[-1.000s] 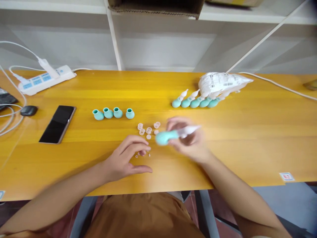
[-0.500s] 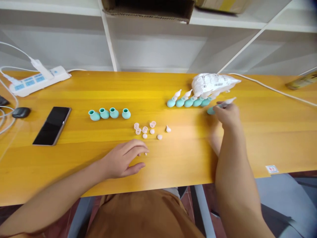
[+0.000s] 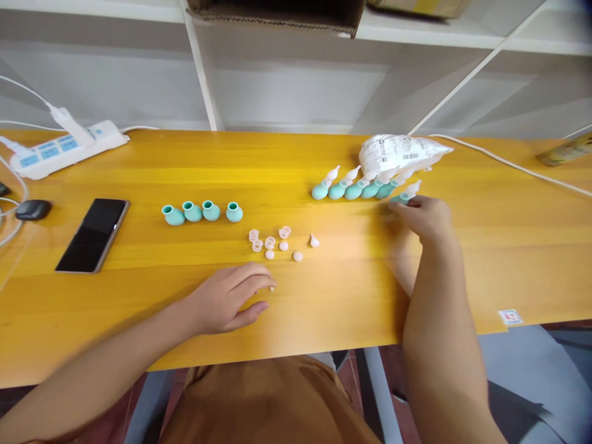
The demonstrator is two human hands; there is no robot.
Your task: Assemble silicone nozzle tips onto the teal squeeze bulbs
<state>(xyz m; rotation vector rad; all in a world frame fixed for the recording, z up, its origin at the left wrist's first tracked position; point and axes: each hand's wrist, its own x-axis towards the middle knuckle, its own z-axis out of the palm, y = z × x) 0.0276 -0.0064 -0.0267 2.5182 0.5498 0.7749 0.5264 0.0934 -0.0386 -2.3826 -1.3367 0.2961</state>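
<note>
My right hand (image 3: 428,219) grips a teal bulb syringe (image 3: 403,198) with a pale pink nozzle, at the right end of a row of similar teal bulb syringes (image 3: 353,189). My left hand (image 3: 235,299) rests over the table with fingers apart; a tiny pale bit (image 3: 272,288) shows by its fingertips. Beyond that hand lie several small pink rings (image 3: 269,242), round pink pieces (image 3: 298,256) and a loose pink nozzle tip (image 3: 314,241). Farther left stand several teal bulbs (image 3: 211,211) without nozzles, their mouths uncovered.
A white plastic package (image 3: 400,154) lies behind the syringe row. On the left are a phone (image 3: 92,235), a black mouse (image 3: 33,210) and a power strip (image 3: 69,149) with cables. A white cable (image 3: 509,165) crosses the right. Shelving (image 3: 296,92) closes off the back.
My right hand has brought the bulb syringe to the row's end and its nozzle now points more upward. My left hand has barely moved.
</note>
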